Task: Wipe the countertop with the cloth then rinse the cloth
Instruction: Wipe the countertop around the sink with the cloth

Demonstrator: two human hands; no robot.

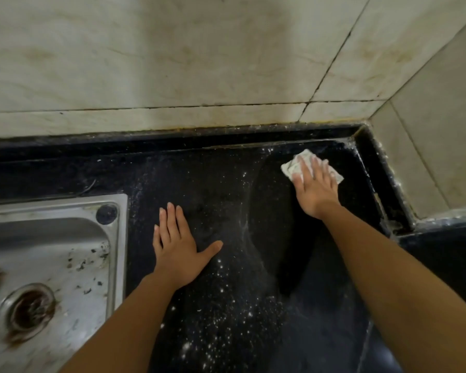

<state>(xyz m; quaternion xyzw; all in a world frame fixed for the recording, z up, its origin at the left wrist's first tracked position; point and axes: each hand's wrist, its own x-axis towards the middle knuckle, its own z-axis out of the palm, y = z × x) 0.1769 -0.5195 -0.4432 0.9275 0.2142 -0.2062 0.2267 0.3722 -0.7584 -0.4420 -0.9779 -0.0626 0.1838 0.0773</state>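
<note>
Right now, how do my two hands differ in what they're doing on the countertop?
The right hand presses flat on a white cloth near the back corner; the left hand rests bare on the black countertop, holding nothing. The right hand is reached far out toward the wall, while the left hand sits nearer, beside the steel sink. Both lie palm down with fingers extended.

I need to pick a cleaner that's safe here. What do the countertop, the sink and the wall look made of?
Countertop: dark polished stone, probably granite, judging by its speckled black surface, dusted with white powder.
Sink: stainless steel with a brushed grey sheen; rusty staining rings the drain.
Wall: large glazed tiles, beige and marble-veined, with dark grimy grout lines.
Cloth under the right hand: pale woven fabric, likely cotton.
</note>
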